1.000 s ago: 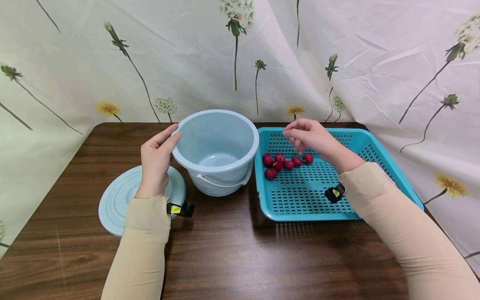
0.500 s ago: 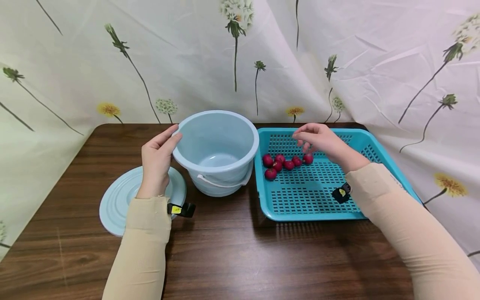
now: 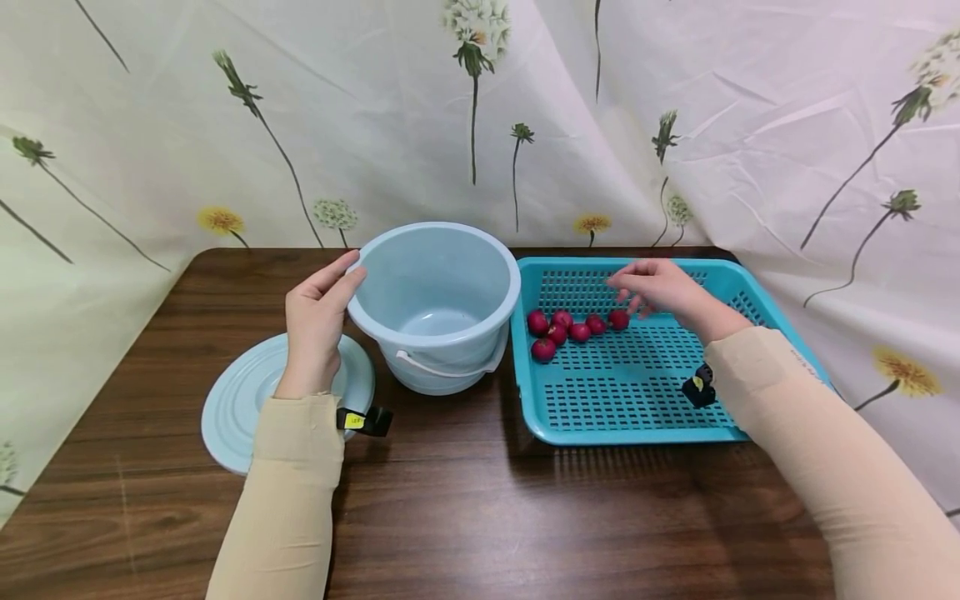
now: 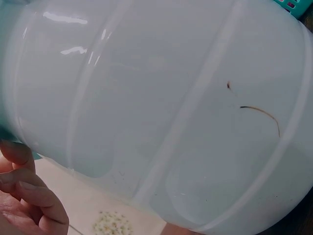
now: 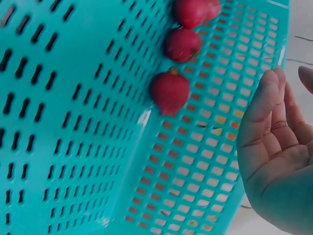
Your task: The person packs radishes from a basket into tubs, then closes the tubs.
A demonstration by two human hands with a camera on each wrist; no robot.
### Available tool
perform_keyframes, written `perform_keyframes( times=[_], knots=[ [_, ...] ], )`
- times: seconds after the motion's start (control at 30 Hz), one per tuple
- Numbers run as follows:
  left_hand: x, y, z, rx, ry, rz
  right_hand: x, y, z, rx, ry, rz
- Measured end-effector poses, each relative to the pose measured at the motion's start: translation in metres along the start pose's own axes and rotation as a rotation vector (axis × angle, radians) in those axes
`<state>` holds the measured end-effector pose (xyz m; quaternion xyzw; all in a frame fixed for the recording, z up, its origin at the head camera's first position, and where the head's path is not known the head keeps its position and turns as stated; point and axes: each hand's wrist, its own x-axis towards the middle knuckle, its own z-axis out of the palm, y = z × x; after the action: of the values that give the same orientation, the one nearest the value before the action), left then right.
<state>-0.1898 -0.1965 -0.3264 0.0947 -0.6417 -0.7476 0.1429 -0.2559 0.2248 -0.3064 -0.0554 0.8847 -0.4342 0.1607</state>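
A light blue bucket point(image 3: 450, 283) with a white handle stands mid-table. My left hand point(image 3: 315, 321) holds its rim at the left, thumb and fingers on either side. The bucket's outer wall point(image 4: 146, 98) fills the left wrist view, curled fingertips point(image 4: 36, 196) at the lower left corner. Over the back part of a turquoise basket point(image 3: 622, 400) hovers my right hand point(image 3: 667, 287), fingers loosely bent, holding nothing. Several small red radishes point(image 3: 579, 332) lie in the basket's left back area. In the right wrist view, the nearest radish point(image 5: 169, 92) lies apart from my hand point(image 5: 281, 161).
A round light blue lid point(image 3: 232, 408) lies flat on the brown wooden table point(image 3: 450, 517), partly behind my left forearm. The basket stands close against the bucket's right side. A white flower-printed cloth point(image 3: 390, 108) hangs behind the table.
My right hand has moved to the right and slightly down over the basket, away from the bucket. The left hand keeps its hold on the rim. Radishes and lid stay put.
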Motion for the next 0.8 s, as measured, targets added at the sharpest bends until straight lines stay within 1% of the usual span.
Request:
perform_keyframes(
  times=[0.1, 0.43, 0.63, 0.8],
  knots=[
    [0.000, 0.000, 0.000, 0.001, -0.001, 0.002, 0.003, 0.006, -0.002, -0.012, -0.019, 0.019],
    [0.000, 0.000, 0.000, 0.016, -0.003, -0.002, 0.016, 0.029, -0.003, 0.019, -0.079, 0.114],
    [0.001, -0.001, -0.001, 0.035, -0.003, 0.011, 0.019, 0.037, -0.004, 0.054, -0.134, 0.147],
    [0.001, -0.002, -0.001, 0.044, -0.001, 0.014, 0.021, 0.042, -0.004, 0.059, -0.184, 0.211]
  ],
)
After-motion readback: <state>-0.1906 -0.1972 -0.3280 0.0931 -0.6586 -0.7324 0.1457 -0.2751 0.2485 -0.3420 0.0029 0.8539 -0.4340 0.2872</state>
